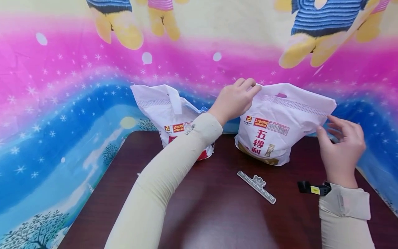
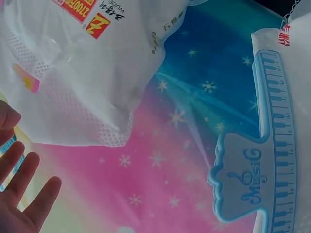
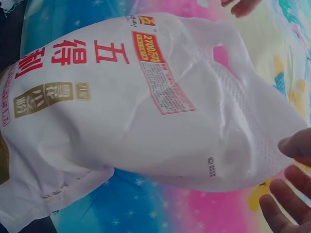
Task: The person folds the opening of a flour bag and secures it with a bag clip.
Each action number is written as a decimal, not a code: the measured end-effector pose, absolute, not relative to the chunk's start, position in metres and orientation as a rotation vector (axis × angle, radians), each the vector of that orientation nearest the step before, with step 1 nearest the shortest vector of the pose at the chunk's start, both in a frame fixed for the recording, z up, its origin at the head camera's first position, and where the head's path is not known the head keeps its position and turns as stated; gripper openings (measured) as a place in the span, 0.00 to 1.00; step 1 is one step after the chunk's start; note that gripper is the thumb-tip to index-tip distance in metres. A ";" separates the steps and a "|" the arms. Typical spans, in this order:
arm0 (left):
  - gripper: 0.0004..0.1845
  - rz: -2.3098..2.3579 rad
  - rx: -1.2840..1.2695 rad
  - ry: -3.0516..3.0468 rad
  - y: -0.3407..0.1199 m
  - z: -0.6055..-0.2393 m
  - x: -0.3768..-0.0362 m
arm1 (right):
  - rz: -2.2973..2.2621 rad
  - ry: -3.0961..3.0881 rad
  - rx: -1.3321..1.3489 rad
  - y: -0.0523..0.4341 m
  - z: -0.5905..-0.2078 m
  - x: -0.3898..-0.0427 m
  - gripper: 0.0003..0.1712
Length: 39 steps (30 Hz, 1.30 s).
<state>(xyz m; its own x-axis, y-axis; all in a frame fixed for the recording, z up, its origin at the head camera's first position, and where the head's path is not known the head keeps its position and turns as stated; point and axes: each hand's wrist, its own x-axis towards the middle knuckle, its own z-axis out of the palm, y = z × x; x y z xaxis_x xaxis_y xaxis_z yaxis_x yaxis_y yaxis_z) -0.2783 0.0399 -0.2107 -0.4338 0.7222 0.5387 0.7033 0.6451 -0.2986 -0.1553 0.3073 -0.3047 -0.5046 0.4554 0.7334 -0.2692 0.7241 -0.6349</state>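
A white flour bag (image 1: 264,128) with red lettering stands at the table's back, its flat top rising to a handle hole. My left hand (image 1: 237,98) is at its upper left corner; in the left wrist view that hand's fingers (image 2: 29,170) are spread, apart from the plastic. On the opposite side my right hand (image 1: 343,145) is beside the upper right corner, its thumb (image 3: 297,146) right at the bag's edge and the other fingers spread below. A silver-grey bag clip (image 1: 257,185) with piano-key markings lies on the table in front.
A second white flour bag (image 1: 155,103) stands to the left, partly behind my left forearm. A light blue "Music" bag clip (image 2: 243,179) sits along its edge. The dark brown table (image 1: 199,207) backs onto a colourful patterned cloth (image 1: 192,65).
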 end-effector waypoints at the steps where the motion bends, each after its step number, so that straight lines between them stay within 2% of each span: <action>1: 0.21 0.046 -1.106 -2.211 0.042 -0.211 -0.279 | 0.907 -1.907 -0.165 0.308 -0.306 -0.156 0.23; 12: 0.26 0.167 -1.093 -2.220 0.073 -0.209 -0.271 | 1.170 -2.005 -0.445 0.319 -0.313 -0.163 0.33; 22: 0.32 0.182 -1.072 -2.320 0.092 -0.210 -0.271 | 1.300 -2.184 -0.555 0.327 -0.317 -0.169 0.35; 39: 0.31 0.148 -1.077 -2.360 0.110 -0.210 -0.278 | 1.234 -2.190 -0.418 0.325 -0.324 -0.179 0.25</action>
